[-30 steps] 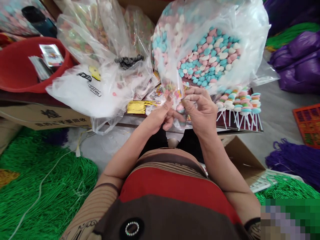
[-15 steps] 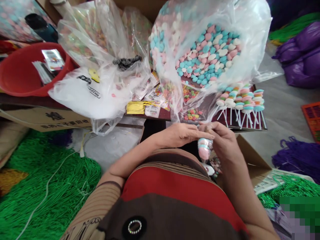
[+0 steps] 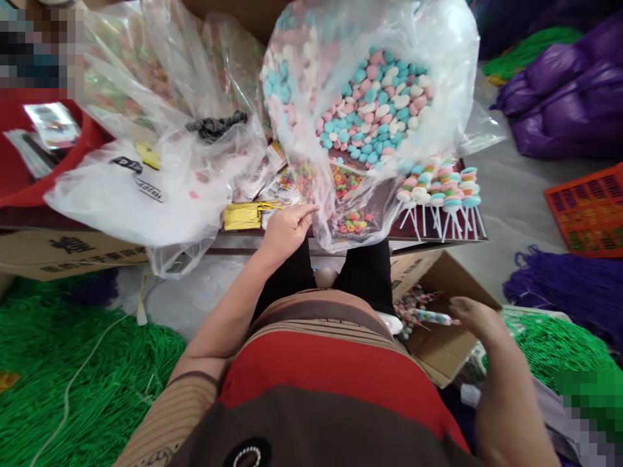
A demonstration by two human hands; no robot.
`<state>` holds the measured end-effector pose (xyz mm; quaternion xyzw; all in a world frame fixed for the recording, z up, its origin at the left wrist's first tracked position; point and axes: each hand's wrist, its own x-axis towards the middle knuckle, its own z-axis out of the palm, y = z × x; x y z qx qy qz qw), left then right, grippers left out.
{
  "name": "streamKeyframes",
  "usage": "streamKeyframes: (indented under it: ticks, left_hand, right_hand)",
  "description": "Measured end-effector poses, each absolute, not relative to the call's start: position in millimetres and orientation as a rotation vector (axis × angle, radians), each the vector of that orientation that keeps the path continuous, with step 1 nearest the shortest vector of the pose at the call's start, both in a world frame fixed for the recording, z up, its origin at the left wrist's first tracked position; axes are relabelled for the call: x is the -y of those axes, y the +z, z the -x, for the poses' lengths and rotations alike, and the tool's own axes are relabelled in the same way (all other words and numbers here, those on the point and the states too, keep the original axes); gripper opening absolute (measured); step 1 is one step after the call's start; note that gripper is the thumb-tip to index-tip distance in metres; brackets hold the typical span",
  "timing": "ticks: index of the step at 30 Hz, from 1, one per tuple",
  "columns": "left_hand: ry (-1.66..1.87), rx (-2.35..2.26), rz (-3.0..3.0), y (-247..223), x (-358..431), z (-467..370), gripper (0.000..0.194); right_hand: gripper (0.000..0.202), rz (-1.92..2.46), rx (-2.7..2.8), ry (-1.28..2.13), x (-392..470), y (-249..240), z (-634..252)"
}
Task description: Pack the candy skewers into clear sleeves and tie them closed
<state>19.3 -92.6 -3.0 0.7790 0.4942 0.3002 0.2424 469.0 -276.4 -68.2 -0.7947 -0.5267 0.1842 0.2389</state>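
Above the box, the way in from the top is open to the right hand, though the raised cardboard flap blocks a low, straight path to the table. Wrapped sweets crowd the box's left side, close to the leg. A strip of grey floor gives room between the table's right end and the orange crate. Ahead of the left hand, the big candy bag bars the way; leftward, yellow ties and a crumpled white bag clutter the edge. Lollipops obstruct the right corner, sticks overhanging.
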Motion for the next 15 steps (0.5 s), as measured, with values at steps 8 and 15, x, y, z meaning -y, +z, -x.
streamKeyframes:
  ticks: [8, 15]
  left_hand:
    - [0.789, -1.520, -2.241, -9.3, 85.4, -17.3, 0.029]
    - [0.706, -1.906, -2.308, -14.6, 50.4, 14.8, 0.029]
  right_hand:
    - [0.036, 1.988, 1.150, 0.507, 193.6, -4.4, -382.7]
    - [0.038, 2.571, 1.623, 0.210, 104.7, 14.2, -334.0]
